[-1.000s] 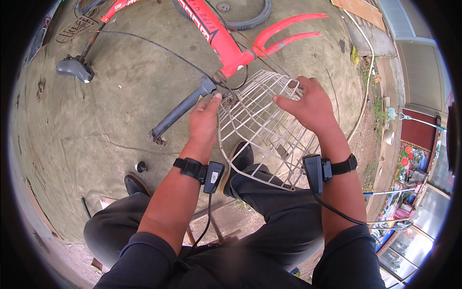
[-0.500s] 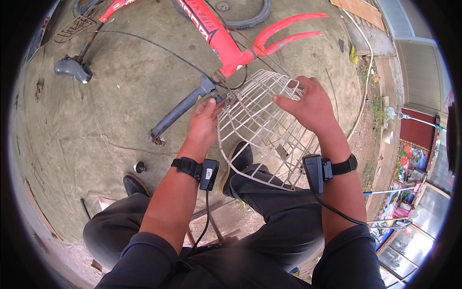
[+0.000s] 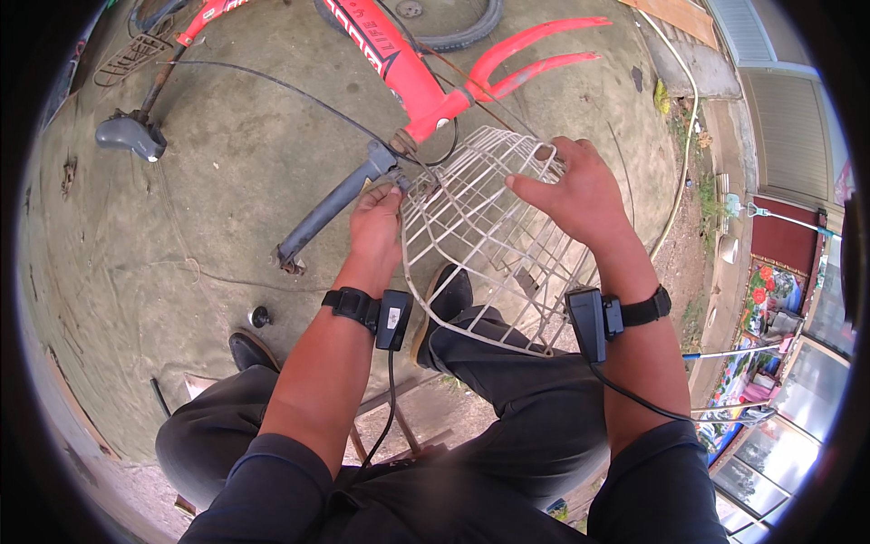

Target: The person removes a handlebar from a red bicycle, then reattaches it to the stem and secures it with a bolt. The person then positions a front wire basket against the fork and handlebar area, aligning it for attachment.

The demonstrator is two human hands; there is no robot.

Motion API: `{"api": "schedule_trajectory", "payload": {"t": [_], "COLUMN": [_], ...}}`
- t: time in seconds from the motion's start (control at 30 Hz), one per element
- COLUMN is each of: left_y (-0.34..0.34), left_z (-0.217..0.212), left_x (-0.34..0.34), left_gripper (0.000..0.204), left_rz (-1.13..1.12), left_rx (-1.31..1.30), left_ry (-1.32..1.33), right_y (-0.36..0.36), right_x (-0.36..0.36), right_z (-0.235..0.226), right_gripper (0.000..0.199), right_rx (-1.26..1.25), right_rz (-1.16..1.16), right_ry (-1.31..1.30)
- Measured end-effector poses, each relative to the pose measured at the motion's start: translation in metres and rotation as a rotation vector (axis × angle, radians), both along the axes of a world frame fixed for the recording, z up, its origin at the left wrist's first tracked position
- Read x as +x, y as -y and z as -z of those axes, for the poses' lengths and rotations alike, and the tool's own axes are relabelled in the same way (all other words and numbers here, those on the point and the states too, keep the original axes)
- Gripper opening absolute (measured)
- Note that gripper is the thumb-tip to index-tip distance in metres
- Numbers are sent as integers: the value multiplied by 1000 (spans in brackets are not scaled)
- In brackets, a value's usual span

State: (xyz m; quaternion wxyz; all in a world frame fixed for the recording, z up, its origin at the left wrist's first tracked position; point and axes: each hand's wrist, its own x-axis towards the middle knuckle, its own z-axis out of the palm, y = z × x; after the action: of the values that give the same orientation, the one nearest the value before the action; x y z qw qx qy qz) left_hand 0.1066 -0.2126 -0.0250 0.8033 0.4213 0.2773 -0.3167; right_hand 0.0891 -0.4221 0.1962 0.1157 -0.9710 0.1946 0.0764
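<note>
Beside the red bike (image 3: 399, 68), the wire basket (image 3: 489, 245) sits against the handlebar (image 3: 335, 204), over the knees. Left hand (image 3: 376, 222) pinches its rim at the bar; right hand (image 3: 575, 190) clasps the far rim. Mounting looks unfinished, basket apparently hand-held.

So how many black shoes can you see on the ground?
2: one black shoe on the concrete by the left knee, the other black shoe seen through the white wire basket.

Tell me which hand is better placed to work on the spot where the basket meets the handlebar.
Left hand, probably: its fingers sit at the basket edge beside the handlebar. The right hand grips the basket's far rim, steadying it.
</note>
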Motion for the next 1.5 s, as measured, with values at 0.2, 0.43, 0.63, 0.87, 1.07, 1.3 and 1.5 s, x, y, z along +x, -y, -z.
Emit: {"api": "schedule_trajectory", "payload": {"t": [0.2, 0.43, 0.63, 0.87, 1.07, 1.3, 1.5], "left_y": [-3, -8, -4, 0, -3, -9, -16], "left_z": [8, 18, 6, 12, 31, 21, 14], "left_x": [7, -6, -7, 1, 5, 4, -2], "left_gripper": [31, 41, 37, 27, 41, 48, 39], "left_rz": [-86, 6, -93, -4, 0, 43, 6], "left_rx": [-365, -217, -37, -81, -336, -401, -373], "left_ry": [-50, 125, 30, -8, 77, 66, 105], "right_y": [-1, -1, -2, -3, -1, -1, -1], "right_x": [1, 1, 1, 0, 0, -1, -1], "right_z": [-2, -2, -3, -4, -3, -3, -3], "right_gripper": [70, 71, 71, 65, 64, 65, 67], "right_rx": [2, 8, 1, 23, 25, 20, 15], "right_rz": [12, 18, 19, 26, 2, 19, 29], "right_ry": [-32, -29, -41, -18, -4, -25, -37]}}
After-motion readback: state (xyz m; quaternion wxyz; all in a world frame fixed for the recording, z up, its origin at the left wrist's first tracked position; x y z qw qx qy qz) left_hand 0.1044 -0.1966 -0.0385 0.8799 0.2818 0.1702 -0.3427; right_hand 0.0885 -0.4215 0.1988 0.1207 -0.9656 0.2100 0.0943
